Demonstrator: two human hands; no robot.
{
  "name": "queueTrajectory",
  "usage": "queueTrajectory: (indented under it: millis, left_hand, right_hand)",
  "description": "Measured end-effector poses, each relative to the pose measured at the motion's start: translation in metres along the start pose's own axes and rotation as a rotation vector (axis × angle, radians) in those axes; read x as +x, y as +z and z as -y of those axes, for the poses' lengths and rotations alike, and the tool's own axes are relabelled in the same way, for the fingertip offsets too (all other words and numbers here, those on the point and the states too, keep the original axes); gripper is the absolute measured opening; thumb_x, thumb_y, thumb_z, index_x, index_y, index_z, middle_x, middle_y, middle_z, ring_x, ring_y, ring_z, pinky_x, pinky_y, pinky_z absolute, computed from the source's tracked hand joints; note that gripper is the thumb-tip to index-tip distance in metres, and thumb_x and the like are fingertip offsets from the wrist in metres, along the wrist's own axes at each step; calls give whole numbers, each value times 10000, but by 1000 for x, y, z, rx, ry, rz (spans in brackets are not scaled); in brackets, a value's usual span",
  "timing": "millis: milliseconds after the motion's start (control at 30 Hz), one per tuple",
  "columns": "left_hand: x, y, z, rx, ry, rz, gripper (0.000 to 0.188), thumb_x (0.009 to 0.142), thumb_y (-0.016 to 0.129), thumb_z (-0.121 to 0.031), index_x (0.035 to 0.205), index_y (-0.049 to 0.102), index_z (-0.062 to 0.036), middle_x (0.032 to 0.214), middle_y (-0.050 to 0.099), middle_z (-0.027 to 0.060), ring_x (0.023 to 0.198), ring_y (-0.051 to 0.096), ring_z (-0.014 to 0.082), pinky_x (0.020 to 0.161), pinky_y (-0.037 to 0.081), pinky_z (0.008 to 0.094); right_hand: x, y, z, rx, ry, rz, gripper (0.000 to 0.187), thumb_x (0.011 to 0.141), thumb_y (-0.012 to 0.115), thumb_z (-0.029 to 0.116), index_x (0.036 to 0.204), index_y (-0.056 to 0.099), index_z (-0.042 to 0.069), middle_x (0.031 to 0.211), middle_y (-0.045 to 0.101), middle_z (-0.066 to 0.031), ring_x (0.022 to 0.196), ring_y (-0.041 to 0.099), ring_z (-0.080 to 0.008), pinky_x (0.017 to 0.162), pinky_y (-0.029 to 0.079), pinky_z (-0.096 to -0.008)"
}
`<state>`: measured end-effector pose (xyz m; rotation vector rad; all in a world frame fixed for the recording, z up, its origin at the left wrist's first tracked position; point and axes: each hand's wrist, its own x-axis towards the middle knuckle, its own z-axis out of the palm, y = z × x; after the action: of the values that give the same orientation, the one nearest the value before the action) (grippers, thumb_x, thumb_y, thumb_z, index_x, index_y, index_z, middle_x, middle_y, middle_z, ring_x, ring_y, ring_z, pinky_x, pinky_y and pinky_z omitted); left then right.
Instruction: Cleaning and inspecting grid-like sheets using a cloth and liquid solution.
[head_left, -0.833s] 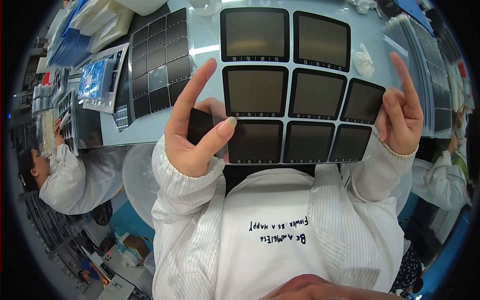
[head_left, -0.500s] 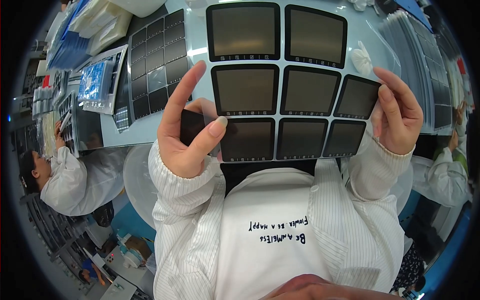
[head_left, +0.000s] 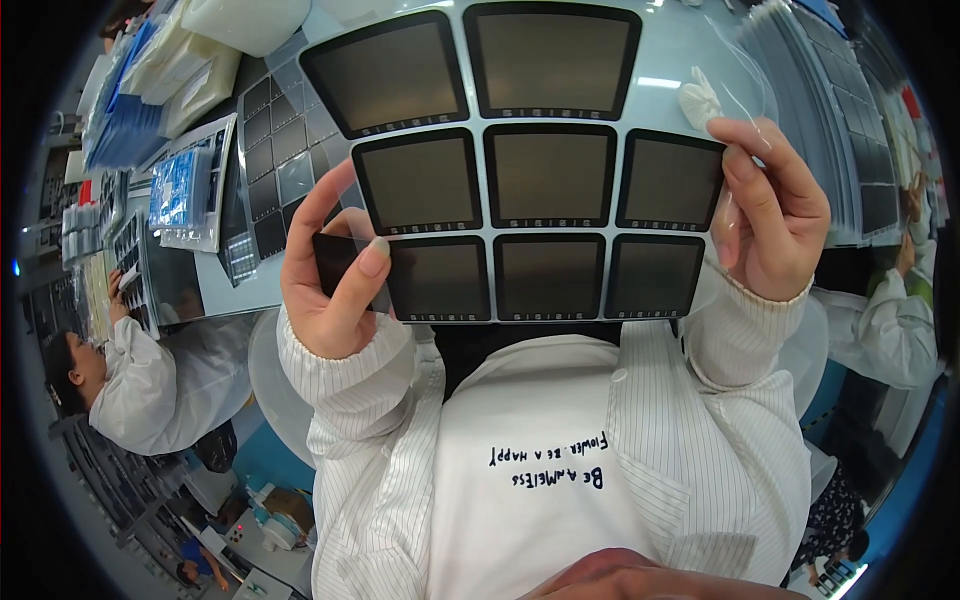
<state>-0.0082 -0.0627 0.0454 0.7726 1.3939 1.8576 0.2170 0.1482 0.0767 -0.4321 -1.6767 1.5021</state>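
Spanning the space between my hands is a thin clear sheet of dark, black-framed panels (head_left: 552, 180), lifted above the table. At its left edge my left hand (head_left: 325, 280) is closed, the thumb pressed on the front by the lower panel and the fingers behind. A small dark film piece (head_left: 335, 262) also sits in that hand. My right hand (head_left: 770, 205) pinches the sheet's right edge near the upper corner of the middle-row panel, thumb in front. Just beyond the right fingers lies a crumpled white wad (head_left: 700, 100).
Another panel sheet (head_left: 262, 165) lies on the table at left, beside blue packets (head_left: 183, 190) and stacked folders (head_left: 125, 95). A tall stack of sheets (head_left: 845, 130) stands at right. A co-worker in white (head_left: 165, 390) sits at left.
The panel sheet has shifted left and turned to face me more squarely, its upper part swinging over the left of the table. Both hands have moved slightly left, keeping their grip.
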Motion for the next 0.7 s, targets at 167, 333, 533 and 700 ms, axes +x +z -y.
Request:
queueTrajectory:
  millis: [167,333,533,700]
  left_hand:
    - [0,-9,0,-13,-9,3,578,812,655,-54,1331,411,11,857,619,73,753,592,110,713,470,219]
    - [-1,-7,-1,-59,26,16,581,820,676,-107,1322,414,20,947,629,94,825,619,145,780,484,259]
    - [-3,-25,3,249,11,325,486,830,693,-221,1170,506,72,930,617,71,779,562,107,745,438,226]
    - [-12,-15,4,214,-33,227,316,856,638,-144,1092,566,54,827,608,30,684,495,58,633,387,194]
  right_hand:
    - [3,7,-1,7,-6,-9,170,902,533,-7,1021,650,-40,765,560,-39,394,473,-38,377,316,-150]
    - [7,13,-1,29,-32,-33,160,903,541,-1,1015,646,-46,754,569,-31,397,463,-29,381,307,-147]
    - [21,10,-4,-26,-128,-180,239,950,483,51,1135,591,-57,550,515,16,382,329,-9,391,243,-148]
    - [28,-13,-12,-22,-182,-69,236,941,505,50,1139,605,-30,638,584,-5,395,345,-5,392,247,-149]
